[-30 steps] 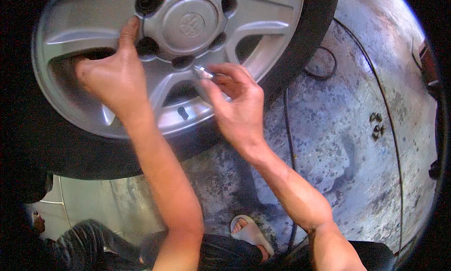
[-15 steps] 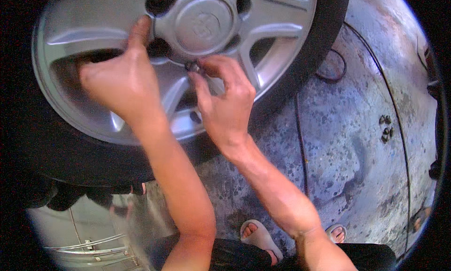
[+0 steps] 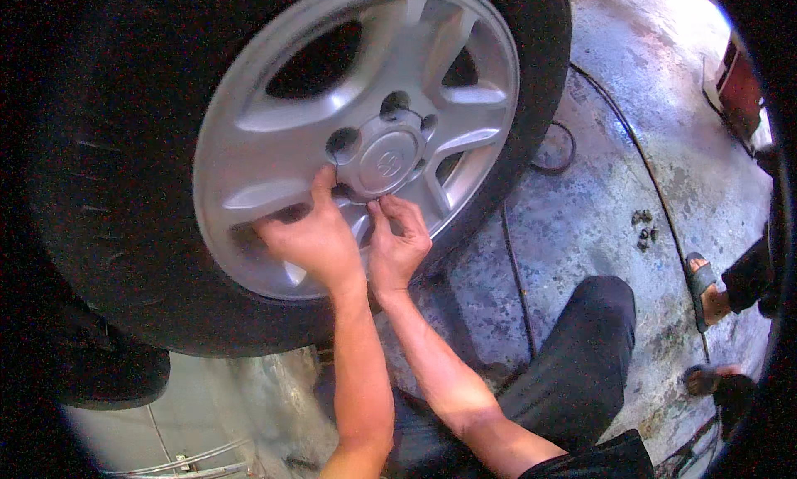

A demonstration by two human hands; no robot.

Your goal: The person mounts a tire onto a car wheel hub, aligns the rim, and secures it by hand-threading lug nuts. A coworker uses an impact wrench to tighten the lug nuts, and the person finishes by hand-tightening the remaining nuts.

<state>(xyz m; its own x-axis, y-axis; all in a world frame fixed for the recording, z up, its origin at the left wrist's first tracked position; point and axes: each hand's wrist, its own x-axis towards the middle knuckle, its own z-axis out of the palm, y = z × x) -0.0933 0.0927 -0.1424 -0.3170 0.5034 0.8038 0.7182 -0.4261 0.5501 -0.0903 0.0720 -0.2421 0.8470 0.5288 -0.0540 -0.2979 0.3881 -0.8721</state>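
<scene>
A silver alloy wheel [image 3: 286, 168] with a black tyre [image 3: 124, 255] stands before me, its round centre cap [image 3: 388, 162] ringed by lug holes. My left hand [image 3: 320, 242] grips a lower-left spoke, fingers reaching into the opening and thumb lying up along the metal beside the cap. Just below the cap, my right hand [image 3: 400, 242] is closed in a pinch, fingertips against the hub at a lower lug hole. The small dark lug nut seen in those fingers a moment earlier is now mostly hidden by them.
Several dark lug nuts [image 3: 643, 230] lie on the stained concrete floor [image 3: 581, 230] to the right. A black hose [image 3: 643, 147] runs across it, with a looped cable nearby. Another person's sandalled foot [image 3: 704, 292] stands at the far right. My bent knee [image 3: 598, 329] is below.
My view has drawn back, showing more of the wheel and tyre. The right fingertips stay by the hub's lower edge, and the nut is less visible. The left hand still grips the spoke.
</scene>
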